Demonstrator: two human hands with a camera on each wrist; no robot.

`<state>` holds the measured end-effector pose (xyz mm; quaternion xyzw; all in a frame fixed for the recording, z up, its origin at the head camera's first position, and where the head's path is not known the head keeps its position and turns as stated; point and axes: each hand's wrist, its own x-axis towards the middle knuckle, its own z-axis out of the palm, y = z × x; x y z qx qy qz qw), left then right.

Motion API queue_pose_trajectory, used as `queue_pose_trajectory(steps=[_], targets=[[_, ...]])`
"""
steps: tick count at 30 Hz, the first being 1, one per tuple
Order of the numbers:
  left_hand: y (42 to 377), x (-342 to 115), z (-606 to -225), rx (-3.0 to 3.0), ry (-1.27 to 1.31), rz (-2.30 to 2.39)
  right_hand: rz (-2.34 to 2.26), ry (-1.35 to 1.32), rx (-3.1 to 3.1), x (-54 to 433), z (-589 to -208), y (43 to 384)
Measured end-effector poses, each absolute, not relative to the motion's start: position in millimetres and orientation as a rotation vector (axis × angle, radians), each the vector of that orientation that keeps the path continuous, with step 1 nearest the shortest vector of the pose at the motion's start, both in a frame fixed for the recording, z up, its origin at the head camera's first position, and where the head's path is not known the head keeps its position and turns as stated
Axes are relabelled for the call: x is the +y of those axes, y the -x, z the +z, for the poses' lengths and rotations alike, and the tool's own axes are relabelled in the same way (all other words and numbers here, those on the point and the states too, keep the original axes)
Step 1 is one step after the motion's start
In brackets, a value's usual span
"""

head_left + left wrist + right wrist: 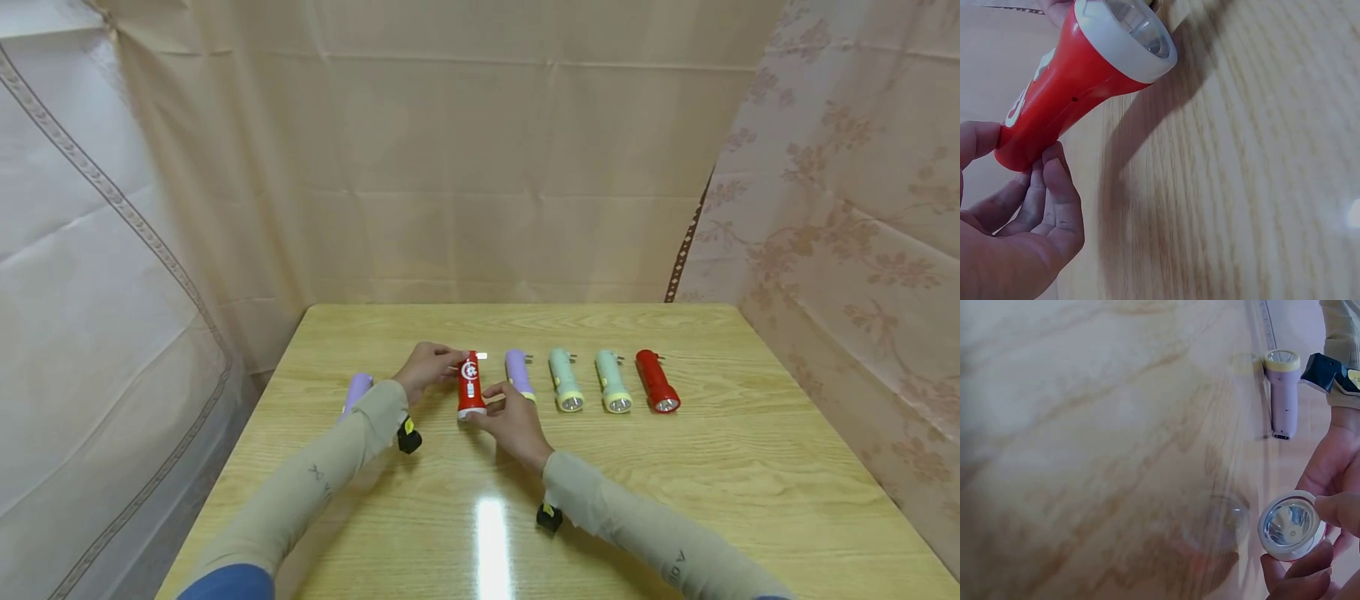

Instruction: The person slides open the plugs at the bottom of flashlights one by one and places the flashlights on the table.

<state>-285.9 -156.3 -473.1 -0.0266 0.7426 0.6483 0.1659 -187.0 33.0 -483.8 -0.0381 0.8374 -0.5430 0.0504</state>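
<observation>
A red flashlight [469, 387] with a white head ring and white markings is held between both hands over the table. My left hand [431, 365] pinches its narrow tail end with thumb and fingertips, plain in the left wrist view, where the red body [1054, 87] casts a shadow on the wood. My right hand [517, 421] grips the white-rimmed head; in the right wrist view the round lens [1288, 524] faces the camera between thumb and fingers. A purple flashlight [358, 388] lies beyond my left forearm, partly hidden by it.
To the right, in a row on the wooden table [712, 500], lie another purple flashlight [517, 371], two mint-green flashlights [564, 375] [612, 379] and a red flashlight [657, 383]. Small prongs stick out at their tails. Curtains [510, 167] hang behind and at both sides.
</observation>
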Motion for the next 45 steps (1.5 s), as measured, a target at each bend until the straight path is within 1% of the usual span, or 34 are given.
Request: queue_pose_trajectory(steps=[14,27,37,45], targets=[[295.8,-154.3,-482.8,2.131,0.122,1.812,-1.512,0.068,2.648,31.2,-480.5,193.9],[301.6,-150.8,-487.8,2.157,0.173,1.814,-1.471,0.088,2.67,29.6,-476.2,199.5],[306.8,-147.2,-490.1,2.219,0.168,1.787,-1.463,0.2,2.699,29.5,-476.8,204.8],[305.9,-146.2,-489.6,2.237,0.188,1.758,-1.451,0.219,2.712,29.9,-479.1,208.4]])
